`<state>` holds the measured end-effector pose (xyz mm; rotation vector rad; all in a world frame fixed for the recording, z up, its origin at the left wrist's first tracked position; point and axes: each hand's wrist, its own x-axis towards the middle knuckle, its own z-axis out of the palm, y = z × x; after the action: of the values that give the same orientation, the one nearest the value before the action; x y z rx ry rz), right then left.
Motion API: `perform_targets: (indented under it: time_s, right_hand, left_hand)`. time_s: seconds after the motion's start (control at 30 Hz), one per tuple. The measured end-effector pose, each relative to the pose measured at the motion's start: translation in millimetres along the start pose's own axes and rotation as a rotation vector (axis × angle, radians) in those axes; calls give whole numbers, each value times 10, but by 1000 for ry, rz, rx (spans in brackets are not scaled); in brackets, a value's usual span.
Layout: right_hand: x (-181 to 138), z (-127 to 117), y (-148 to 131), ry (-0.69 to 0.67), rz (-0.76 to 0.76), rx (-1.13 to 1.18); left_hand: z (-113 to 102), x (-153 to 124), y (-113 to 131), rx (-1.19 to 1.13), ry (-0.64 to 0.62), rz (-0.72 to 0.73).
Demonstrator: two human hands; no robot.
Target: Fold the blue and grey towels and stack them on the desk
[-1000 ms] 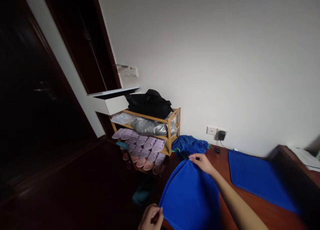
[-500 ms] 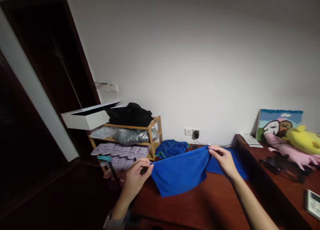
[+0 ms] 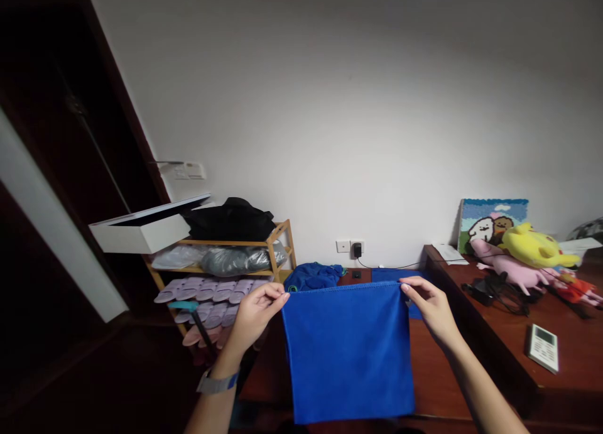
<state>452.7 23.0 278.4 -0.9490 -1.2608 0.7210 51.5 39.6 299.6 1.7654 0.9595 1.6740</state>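
Note:
A square blue cloth hangs upright in front of me, its top edge stretched between both hands. My left hand pinches the top left corner between thumb and fingers. At the top right corner, my right hand grips the cloth the same way. Behind it, on the reddish-brown table, a crumpled blue cloth with green edging lies at the back left. Another blue cloth lies flat at the back, partly covered by the held one.
Left stands a wooden rack with slippers, a black bag and a white box. On the raised surface at right are a yellow plush toy, a pink plush toy, a calculator and a black adapter.
The held cloth has opened out from a tilted, folded-looking shape into a flat hanging square. Its top edge is now nearly level, and the camera view has turned a little to the right.

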Motion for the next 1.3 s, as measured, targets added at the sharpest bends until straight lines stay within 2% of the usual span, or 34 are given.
perform_targets:
  time_s: [0.23,0.43,0.53,0.63,0.77,0.83,0.9,0.97,1.03,1.1,1.17,1.23,1.3]
  right_hand:
    - [-158,-129,-88,64,-78,-12]
    - [-233,-232,-30,139,-56,-56]
    - [-281,-289,9,160,-74,-90]
    - [-334,-389,50,174,-100,-156]
    - [-361,-603,200,277,-117,-297]
    - [-307,-688,337,337,-107,-366]
    - [-175,-688,520,363,-116,-425]
    - [37,-551,755,328,-151,-476]
    - [303,-246,1049,214,-182,-520]
    - [557,220,1393,38,-167,-559]
    - [708,792,1754,-129,-110,-578]
    - [674,1369,2082,-219,-75,-577]
    - [431,1813,2341,-285,-44,-579]
  left_hand:
    - [62,-37,216,-56,-51,10]
    - [141,-95,183,-83,-68,-21]
    - [154,-159,170,-12,-85,-83]
    - [214,-286,195,171,-205,-123]
    - [504,-574,219,299,-387,-150]
    - [709,-743,164,221,-401,-229]
    - [880,-908,9,104,-384,-319]
    - [967,-1075,-281,22,-326,-402]
    - [959,-1260,-705,17,-223,-491]
    - [878,-1480,-1215,72,-101,-595]
    - [757,-1732,-1732,134,45,-688]
    - [622,-1994,-2168,245,102,-761]
    - [487,-2231,-2466,410,83,-808]
